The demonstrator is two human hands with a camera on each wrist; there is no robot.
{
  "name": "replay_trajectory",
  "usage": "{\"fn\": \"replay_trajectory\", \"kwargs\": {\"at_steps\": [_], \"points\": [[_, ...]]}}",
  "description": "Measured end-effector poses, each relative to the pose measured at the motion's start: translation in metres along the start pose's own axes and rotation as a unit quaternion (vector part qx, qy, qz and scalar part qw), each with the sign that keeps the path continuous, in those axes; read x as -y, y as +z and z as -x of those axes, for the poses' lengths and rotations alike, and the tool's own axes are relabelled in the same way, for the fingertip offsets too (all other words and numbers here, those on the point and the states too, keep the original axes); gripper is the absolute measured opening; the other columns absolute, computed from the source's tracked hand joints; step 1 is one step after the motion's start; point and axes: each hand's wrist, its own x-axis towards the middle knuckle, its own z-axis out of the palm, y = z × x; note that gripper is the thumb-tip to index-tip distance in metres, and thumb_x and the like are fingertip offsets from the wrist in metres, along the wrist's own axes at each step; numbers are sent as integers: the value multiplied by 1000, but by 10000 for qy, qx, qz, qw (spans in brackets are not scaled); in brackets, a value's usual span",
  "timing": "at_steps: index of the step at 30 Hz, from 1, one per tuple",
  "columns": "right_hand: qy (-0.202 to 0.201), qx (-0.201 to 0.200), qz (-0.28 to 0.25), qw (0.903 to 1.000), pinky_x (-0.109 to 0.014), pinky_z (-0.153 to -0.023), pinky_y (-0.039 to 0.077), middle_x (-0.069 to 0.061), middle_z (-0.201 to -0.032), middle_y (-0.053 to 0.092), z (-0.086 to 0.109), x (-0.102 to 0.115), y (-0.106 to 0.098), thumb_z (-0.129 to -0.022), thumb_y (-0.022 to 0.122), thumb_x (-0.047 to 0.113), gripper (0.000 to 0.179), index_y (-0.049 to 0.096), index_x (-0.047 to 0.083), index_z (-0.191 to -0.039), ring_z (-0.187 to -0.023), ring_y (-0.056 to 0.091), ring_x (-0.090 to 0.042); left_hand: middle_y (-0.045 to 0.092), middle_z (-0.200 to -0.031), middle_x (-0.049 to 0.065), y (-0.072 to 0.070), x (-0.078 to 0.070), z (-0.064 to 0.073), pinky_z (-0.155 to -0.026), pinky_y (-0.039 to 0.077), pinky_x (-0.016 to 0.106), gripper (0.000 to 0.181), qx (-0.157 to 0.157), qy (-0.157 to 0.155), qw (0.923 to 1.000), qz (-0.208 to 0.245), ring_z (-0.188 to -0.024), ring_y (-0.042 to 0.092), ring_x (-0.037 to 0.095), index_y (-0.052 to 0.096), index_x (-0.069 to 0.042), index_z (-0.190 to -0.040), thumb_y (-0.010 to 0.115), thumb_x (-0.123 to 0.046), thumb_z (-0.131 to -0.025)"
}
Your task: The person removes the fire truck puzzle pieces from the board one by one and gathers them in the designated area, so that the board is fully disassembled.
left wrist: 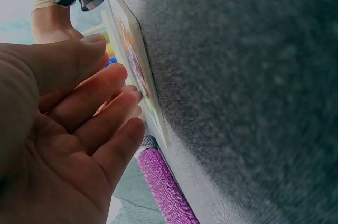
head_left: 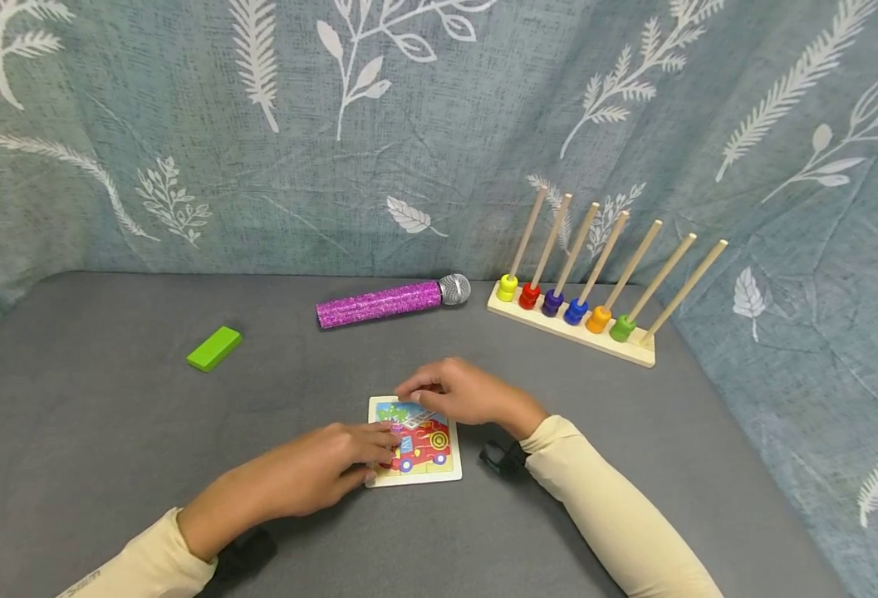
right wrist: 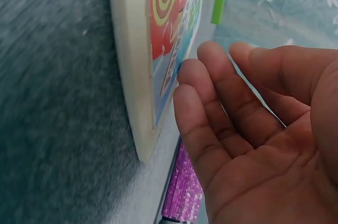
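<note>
A small jigsaw puzzle [head_left: 427, 453] with a red fire truck picture and a pale wooden border lies flat on the dark table. My left hand [head_left: 326, 465] reaches over its left side, the fingertips covering part of the picture and the thumb at the lower left corner. At the top right edge is my right hand [head_left: 468, 394], with its loosely bent fingers over the upper border. In the left wrist view the fingers [left wrist: 113, 81] are relaxed with nothing between them. The right wrist view likewise has an empty palm [right wrist: 253, 182], its fingertips beside the border.
Behind the puzzle lies a purple glittery microphone [head_left: 379, 305]. A bright green block [head_left: 214, 349] sits to the left. At the back right stands a wooden peg stand [head_left: 573, 328] with coloured beads and tall upright pegs. A leaf-patterned curtain [head_left: 259, 166] hangs behind the table.
</note>
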Motion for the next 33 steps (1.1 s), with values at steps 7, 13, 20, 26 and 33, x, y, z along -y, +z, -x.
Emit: {"fn": "replay_trajectory", "kwargs": {"at_steps": [7,13,20,26,33], "points": [[-75,116,226,9996,-22,-84,49,-6,-109,70,-7,4,2,-96,57,3,25,69,1,-118,-95,60,-7,60,-132,5,1,0,-3,-99,45,44,29,120,82,9997,185,-127,51,24,71,-4,-117,63,5,-90],[-170,298,552,9979,-22,-87,47,-6,-111,68,-10,4,5,-95,58,3,26,69,2,-118,-99,60,-10,65,-124,3,4,4,-5,-98,46,41,24,63,258,9994,224,-123,55,24,74,-5,-108,64,6,-88],[-388,253,994,9940,-21,-79,46,-6,-105,66,-15,3,9,-93,57,1,26,70,2,-115,-86,56,-11,63,-128,5,5,2,-9,-99,45,44,25,150,76,9998,144,-127,51,25,72,-3,-114,66,-1,-91],[-357,238,1031,9937,-21,-77,46,-5,-102,66,-17,1,11,-93,58,1,25,70,3,-115,-85,55,-11,59,-132,7,6,3,-10,-98,45,43,29,342,-68,9992,202,-129,49,25,69,-1,-119,66,2,-90],[-358,294,1042,9935,-20,-71,44,-5,-100,65,-18,3,11,-93,58,1,25,71,3,-114,-77,51,-9,57,-135,8,5,6,-7,-97,46,43,35,417,69,9989,205,-129,49,25,66,-1,-123,67,2,-89]]}}
